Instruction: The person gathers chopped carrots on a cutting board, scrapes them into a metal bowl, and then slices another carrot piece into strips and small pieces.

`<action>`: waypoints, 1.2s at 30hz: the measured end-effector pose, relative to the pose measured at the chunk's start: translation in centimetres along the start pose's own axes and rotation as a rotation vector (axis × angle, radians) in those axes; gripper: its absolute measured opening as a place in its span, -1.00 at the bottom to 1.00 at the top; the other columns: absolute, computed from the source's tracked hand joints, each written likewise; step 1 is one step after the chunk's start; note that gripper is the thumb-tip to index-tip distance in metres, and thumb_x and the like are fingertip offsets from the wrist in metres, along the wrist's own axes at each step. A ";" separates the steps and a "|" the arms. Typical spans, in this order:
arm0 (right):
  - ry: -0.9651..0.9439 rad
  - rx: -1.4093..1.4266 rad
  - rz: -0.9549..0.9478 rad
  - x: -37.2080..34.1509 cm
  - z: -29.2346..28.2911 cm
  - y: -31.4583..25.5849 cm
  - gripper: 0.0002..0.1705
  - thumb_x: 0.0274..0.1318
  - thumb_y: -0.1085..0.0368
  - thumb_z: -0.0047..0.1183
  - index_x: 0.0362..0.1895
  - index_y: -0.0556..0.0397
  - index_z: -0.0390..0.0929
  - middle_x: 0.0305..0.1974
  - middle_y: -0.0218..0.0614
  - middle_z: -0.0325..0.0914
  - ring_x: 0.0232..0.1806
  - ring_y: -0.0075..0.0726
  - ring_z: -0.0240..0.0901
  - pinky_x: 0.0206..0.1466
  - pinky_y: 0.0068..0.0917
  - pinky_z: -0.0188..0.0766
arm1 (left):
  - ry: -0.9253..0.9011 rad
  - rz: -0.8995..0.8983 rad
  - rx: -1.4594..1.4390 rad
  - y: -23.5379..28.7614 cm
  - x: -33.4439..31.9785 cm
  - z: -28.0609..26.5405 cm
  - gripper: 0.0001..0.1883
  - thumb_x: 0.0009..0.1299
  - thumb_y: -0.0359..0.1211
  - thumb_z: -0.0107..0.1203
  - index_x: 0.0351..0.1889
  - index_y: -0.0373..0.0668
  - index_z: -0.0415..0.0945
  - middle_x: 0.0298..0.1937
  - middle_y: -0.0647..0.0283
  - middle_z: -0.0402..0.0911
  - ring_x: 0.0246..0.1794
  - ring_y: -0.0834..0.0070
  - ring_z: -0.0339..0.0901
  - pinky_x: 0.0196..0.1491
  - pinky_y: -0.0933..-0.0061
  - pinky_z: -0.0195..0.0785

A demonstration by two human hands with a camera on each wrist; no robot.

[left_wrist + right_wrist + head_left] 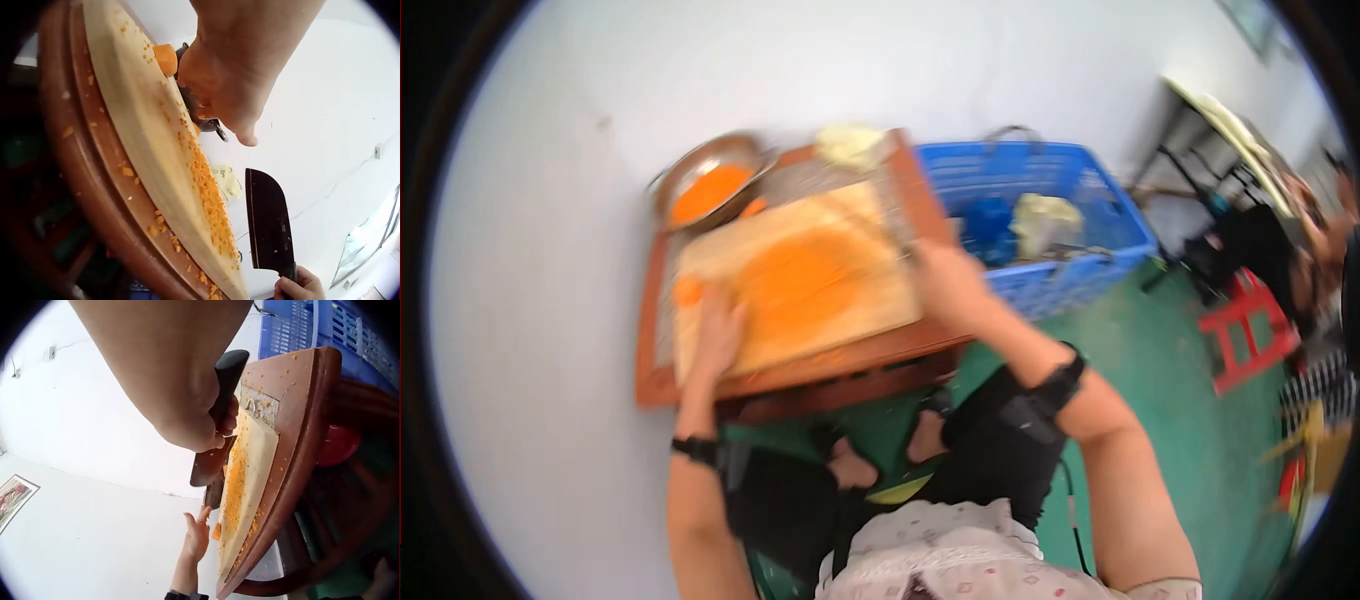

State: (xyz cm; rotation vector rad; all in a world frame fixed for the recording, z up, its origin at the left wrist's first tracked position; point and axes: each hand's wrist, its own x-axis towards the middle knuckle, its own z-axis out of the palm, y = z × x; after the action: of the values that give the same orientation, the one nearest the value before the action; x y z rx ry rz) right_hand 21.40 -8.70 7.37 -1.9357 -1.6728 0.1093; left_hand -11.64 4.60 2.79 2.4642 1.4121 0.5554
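My right hand [948, 285] grips the black handle [230, 372] of a kitchen cleaver, whose broad dark blade [269, 219] is lifted above the right part of a wooden cutting board [855, 205]. Finely chopped carrot [805, 285] lies spread over the middle of the board. At the board's left side is my left hand [718, 330], its fingers loosely extended and nothing in its grasp. In the right wrist view that hand [197, 537] has its thumb apart from the fingers. A thick carrot piece [165, 59] stands close beside it on the board.
A metal bowl [735, 150] holding more chopped carrot stands behind the board. The board lies on a small brown wooden table [645, 340] with orange bits along its rim. A blue plastic basket [1120, 215] holding bags stands to the right; a red stool [1250, 330] is farther off.
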 end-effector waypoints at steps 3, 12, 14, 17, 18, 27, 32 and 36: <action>-0.015 -0.164 0.037 1.4 -0.5 -0.8 -0.81 0.04 0.31 -0.10 -0.29 0.14 0.45 -0.39 0.05 0.55 -0.31 0.14 0.52 -0.24 -0.02 0.44 | 0.097 -0.036 0.111 -1.2 -0.8 0.7 -0.36 0.41 -0.10 -0.16 0.26 -0.46 0.10 0.35 -0.19 0.05 0.40 -0.06 -0.11 0.40 0.14 -0.26; -0.027 -0.350 -0.026 0.9 2.5 -3.2 -0.89 0.06 0.42 -0.15 -0.30 0.11 0.40 -0.40 -0.02 0.51 -0.34 0.03 0.55 -0.28 -0.18 0.50 | 0.094 -0.314 0.237 0.2 -2.8 -0.2 -0.27 0.39 0.00 -0.15 0.26 -0.48 0.10 0.32 -0.22 0.09 0.39 -0.05 -0.07 0.37 0.10 -0.21; -0.085 -0.284 -0.053 -0.5 2.8 -5.3 -0.86 0.06 0.43 -0.16 -0.27 0.13 0.39 -0.38 0.03 0.49 -0.34 0.09 0.53 -0.28 -0.13 0.48 | 0.135 -0.295 0.197 1.0 -2.4 1.0 -0.27 0.38 0.02 -0.15 0.27 -0.46 0.10 0.32 -0.22 0.10 0.39 -0.04 -0.05 0.38 0.11 -0.21; -0.105 -0.156 -0.162 -2.4 2.8 -6.9 -0.84 0.08 0.41 -0.17 -0.23 0.14 0.38 -0.38 0.06 0.49 -0.33 0.15 0.51 -0.29 -0.08 0.46 | 0.138 -0.232 0.050 4.3 -1.0 2.6 -0.29 0.40 0.00 -0.19 0.26 -0.47 0.11 0.31 -0.24 0.11 0.38 -0.04 -0.03 0.38 0.13 -0.21; -0.079 -0.131 -0.172 -2.3 2.4 -7.1 -0.84 0.08 0.40 -0.17 -0.23 0.15 0.38 -0.37 0.07 0.49 -0.33 0.15 0.51 -0.29 -0.08 0.46 | 0.133 -0.205 -0.013 5.3 -0.4 2.9 -0.30 0.41 -0.01 -0.20 0.25 -0.47 0.12 0.31 -0.25 0.12 0.38 -0.05 -0.02 0.38 0.14 -0.21; -0.051 -0.338 -0.053 5.2 2.6 -2.8 -0.86 0.08 0.39 -0.14 -0.27 0.15 0.39 -0.35 0.03 0.52 -0.33 0.10 0.53 -0.29 -0.10 0.47 | 0.423 -0.224 -0.112 2.6 3.4 3.6 -0.48 0.45 -0.14 -0.26 0.05 -0.50 0.33 0.21 -0.27 0.24 0.27 -0.10 0.13 0.30 0.07 -0.06; -0.081 -0.289 -0.216 5.9 6.4 -3.4 -0.75 0.11 0.34 -0.18 -0.13 0.11 0.42 -0.36 0.03 0.53 -0.34 0.11 0.52 -0.29 -0.08 0.45 | 0.329 -0.269 -0.024 1.0 4.9 3.7 -0.52 0.45 -0.18 -0.27 0.02 -0.49 0.35 0.15 -0.25 0.31 0.19 -0.10 0.21 0.26 0.04 -0.01; -0.220 -0.253 -0.347 4.3 5.2 -5.4 -0.70 0.07 0.31 -0.08 -0.08 0.09 0.42 -0.31 0.02 0.53 -0.30 0.12 0.51 -0.25 -0.10 0.44 | 0.456 -0.300 -0.324 2.6 5.5 3.1 -0.52 0.45 -0.20 -0.29 0.07 -0.49 0.31 0.15 -0.23 0.33 0.19 -0.05 0.23 0.26 0.13 0.03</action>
State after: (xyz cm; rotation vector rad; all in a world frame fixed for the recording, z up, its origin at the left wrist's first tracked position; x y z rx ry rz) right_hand 15.34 -2.57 6.85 -1.8264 -2.2375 -0.0262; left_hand -5.76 8.00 2.10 1.8996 1.6520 1.2188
